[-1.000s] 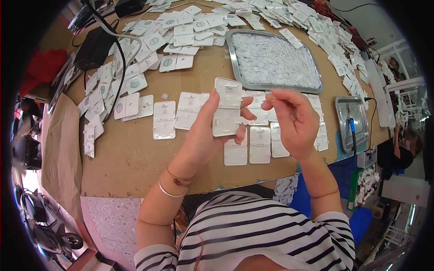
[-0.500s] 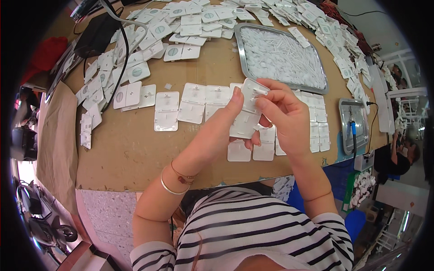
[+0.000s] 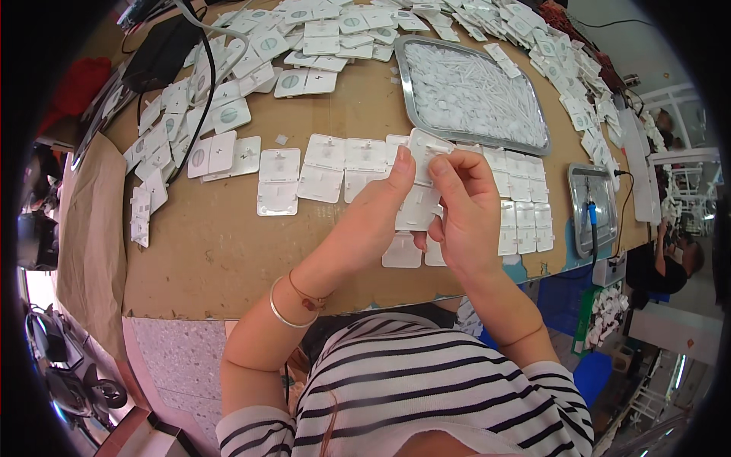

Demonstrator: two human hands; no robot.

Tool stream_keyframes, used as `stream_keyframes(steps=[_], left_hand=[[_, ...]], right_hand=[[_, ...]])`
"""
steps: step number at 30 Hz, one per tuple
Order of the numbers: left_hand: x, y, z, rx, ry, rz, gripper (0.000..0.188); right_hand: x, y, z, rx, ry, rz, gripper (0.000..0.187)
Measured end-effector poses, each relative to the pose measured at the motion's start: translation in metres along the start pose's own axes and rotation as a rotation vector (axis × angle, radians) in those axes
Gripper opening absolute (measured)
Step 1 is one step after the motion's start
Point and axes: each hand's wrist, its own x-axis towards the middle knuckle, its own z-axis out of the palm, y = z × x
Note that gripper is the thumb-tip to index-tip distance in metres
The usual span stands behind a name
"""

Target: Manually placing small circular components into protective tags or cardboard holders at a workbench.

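Note:
A white plastic panel [image 3: 416, 207], hinge-like across its middle, is held up over the table. My left hand [image 3: 375, 212] grips its left edge, thumb on the face and fingers behind. My right hand [image 3: 466, 207] is closed at the panel's upper right, thumb and forefinger pinched against its face; any small part between them is hidden. Beneath and around my hands lie similar white panels in rows, backs up, such as the panel [image 3: 278, 181] at the left end and the panels [image 3: 525, 217] at the right.
A metal tray [image 3: 406, 90] of small white plastic pieces stands beyond my hands. Heaps of white panels [image 3: 304, 82] spread along the far side. At the right, a smaller metal tray [image 3: 576, 221] carries a blue-handled tool [image 3: 592, 213]. A black cable [image 3: 204, 114] crosses the left heap.
My right thumb and fingertips have moved up and in against the panel's upper part, covering the post there. My left hand keeps its hold. The whole view has shifted slightly.

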Motion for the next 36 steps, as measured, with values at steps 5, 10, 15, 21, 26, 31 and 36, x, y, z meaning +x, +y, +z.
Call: stream_keyframes(steps=[5,10,15,21,26,31,36], left_hand=[[-0.008,0.005,0.010,0.132,0.092,0.027,0.074],[-0.009,0.003,0.015,0.201,0.094,0.291,0.056],[-0.021,0.003,0.008,0.491,0.392,0.231,0.031],[-0.044,-0.013,0.018,0.221,0.448,0.363,0.017],[-0.062,-0.027,0.013,0.109,0.453,0.551,0.016],[-0.082,-0.031,0.008,0.189,0.563,0.388,0.013],[-0.095,-0.031,-0.018,0.606,0.555,0.029,0.028]], right_hand=[[-0.002,0.002,0.006,0.044,0.094,-0.070,0.025],[-0.002,-0.001,0.001,0.061,0.059,-0.134,0.032],[-0.014,0.001,-0.015,-0.212,-0.133,-0.041,0.018],[-0.028,0.013,-0.016,0.005,-0.162,0.018,0.009],[-0.041,0.027,-0.005,0.131,-0.209,0.051,0.006],[-0.045,0.035,-0.004,-0.113,-0.264,0.145,0.010],[-0.045,0.021,-0.012,-0.737,-0.371,-0.035,0.017]])
